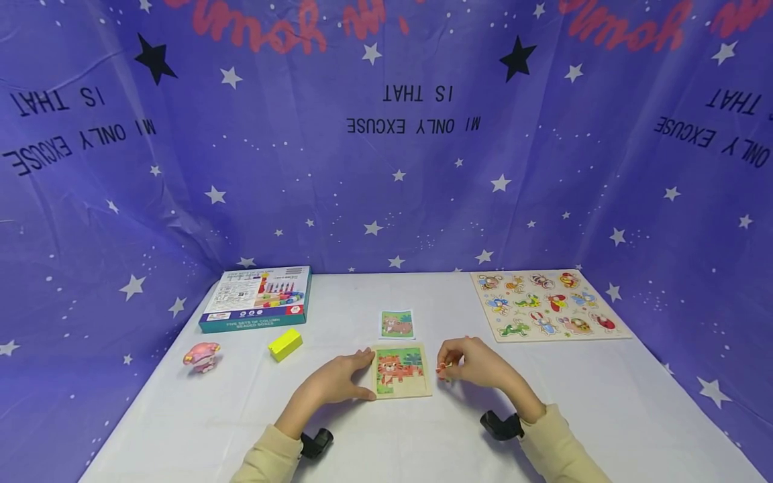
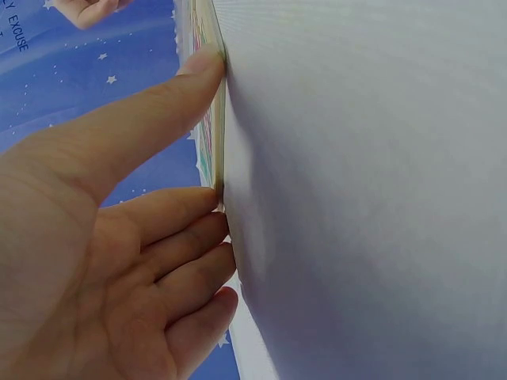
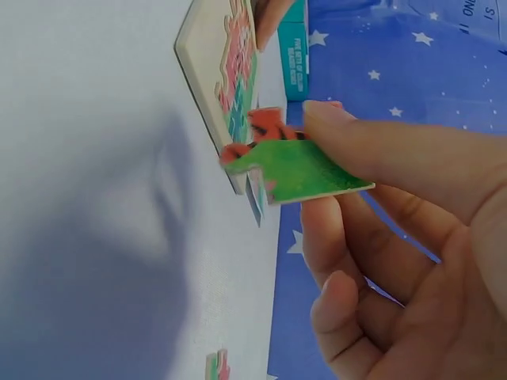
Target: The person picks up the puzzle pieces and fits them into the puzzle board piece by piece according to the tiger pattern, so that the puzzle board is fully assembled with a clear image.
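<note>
A square wooden jigsaw board (image 1: 413, 387) lies on the white table, showing a red tiger picture with bare wood at its lower right. My left hand (image 1: 335, 379) rests along the board's left side, thumb and fingers spread, their tips at its edge. Just off the right side, my right hand (image 1: 474, 362) pinches a jigsaw piece (image 3: 309, 168) between thumb and fingers. Green with red-and-black striped parts, the piece is tilted above the table. Another jigsaw piece (image 3: 217, 366) lies on the table at the bottom of the right wrist view.
Behind the board lies a small tiger picture card (image 1: 396, 325). An insect puzzle board (image 1: 546, 306) is at the back right. On the left are a boxed bead set (image 1: 256, 300), a yellow block (image 1: 285, 345) and a pink figurine (image 1: 202, 357). A starry purple curtain (image 1: 386, 181) surrounds the table.
</note>
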{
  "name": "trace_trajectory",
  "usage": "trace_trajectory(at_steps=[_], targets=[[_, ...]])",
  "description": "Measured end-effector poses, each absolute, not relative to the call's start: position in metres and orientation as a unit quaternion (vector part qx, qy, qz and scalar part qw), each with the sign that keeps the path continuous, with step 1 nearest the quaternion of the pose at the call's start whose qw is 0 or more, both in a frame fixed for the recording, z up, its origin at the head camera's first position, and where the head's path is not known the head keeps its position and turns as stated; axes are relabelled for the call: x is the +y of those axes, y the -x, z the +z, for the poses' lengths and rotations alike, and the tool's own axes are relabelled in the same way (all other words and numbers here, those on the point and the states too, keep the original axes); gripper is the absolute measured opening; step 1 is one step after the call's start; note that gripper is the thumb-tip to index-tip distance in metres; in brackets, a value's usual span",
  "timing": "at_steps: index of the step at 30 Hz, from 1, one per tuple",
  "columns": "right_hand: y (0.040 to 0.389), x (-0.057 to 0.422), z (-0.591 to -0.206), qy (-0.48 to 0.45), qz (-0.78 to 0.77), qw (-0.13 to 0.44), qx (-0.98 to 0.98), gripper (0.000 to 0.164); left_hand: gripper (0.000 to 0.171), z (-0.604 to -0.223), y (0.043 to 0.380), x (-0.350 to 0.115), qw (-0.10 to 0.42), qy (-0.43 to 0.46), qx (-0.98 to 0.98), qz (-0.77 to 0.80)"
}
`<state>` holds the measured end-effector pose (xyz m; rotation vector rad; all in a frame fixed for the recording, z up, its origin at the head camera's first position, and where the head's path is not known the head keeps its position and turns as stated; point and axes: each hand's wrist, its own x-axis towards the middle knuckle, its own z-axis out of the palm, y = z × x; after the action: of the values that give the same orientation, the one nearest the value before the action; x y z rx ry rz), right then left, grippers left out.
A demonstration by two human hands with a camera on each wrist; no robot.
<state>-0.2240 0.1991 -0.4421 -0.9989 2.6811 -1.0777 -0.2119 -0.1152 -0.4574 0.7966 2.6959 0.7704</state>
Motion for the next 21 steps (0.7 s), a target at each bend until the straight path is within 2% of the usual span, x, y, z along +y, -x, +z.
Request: trace_trajectory(at_steps=[7, 16, 21], targets=[[0.225, 0.194, -0.448, 0.319, -0.353, 0.017, 0.879, 0.019, 0.082, -0.456, 0.213, -0.115, 0.115, -0.269, 0.919, 0.263], [0.222, 0.181, -0.451, 0.335, -0.37, 0.023, 0.866, 0.024, 0.083, -0.457, 0.212, -0.115, 0.114, -0.27, 0.92, 0.261], [0.221, 0.172, -0.452, 0.327, -0.373, 0.018, 0.868, 0.016, 0.082, -0.458, 0.212, -0.115, 0.113, -0.271, 0.92, 0.261]])
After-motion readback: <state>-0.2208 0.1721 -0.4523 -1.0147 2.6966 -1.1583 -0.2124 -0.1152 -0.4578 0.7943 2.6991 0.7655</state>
